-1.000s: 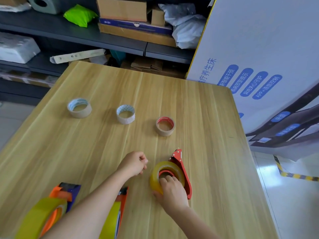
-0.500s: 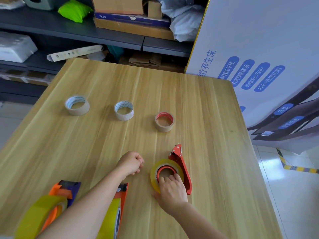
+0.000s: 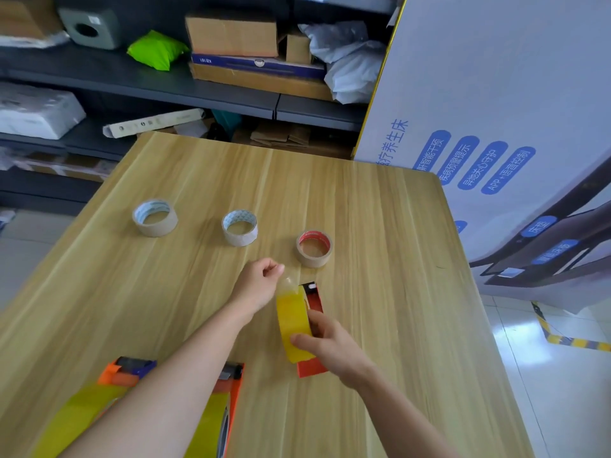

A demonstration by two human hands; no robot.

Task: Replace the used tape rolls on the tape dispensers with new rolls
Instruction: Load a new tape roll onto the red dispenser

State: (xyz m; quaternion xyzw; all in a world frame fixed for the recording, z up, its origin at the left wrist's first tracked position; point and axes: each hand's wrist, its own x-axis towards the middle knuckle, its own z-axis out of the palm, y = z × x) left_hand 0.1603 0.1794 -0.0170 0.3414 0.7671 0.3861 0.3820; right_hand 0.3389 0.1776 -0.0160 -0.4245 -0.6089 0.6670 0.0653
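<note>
The right grip point(image 3: 330, 338) curls round the yellow tape roll point(image 3: 292, 320), which sits on the red tape dispenser point(image 3: 315, 297) stood on edge on the worktop point(image 3: 396, 259). Just ahead-left, the left grip point(image 3: 258, 285) pinches the clear tape end point(image 3: 288, 281) — a red-cored used roll point(image 3: 314, 248) lies just beyond.

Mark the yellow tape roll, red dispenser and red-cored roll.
yellow tape roll point(image 3: 292, 322): head view, outer yellow band.
red dispenser point(image 3: 312, 370): head view, lower red plate.
red-cored roll point(image 3: 313, 260): head view, front outer wall.
</note>
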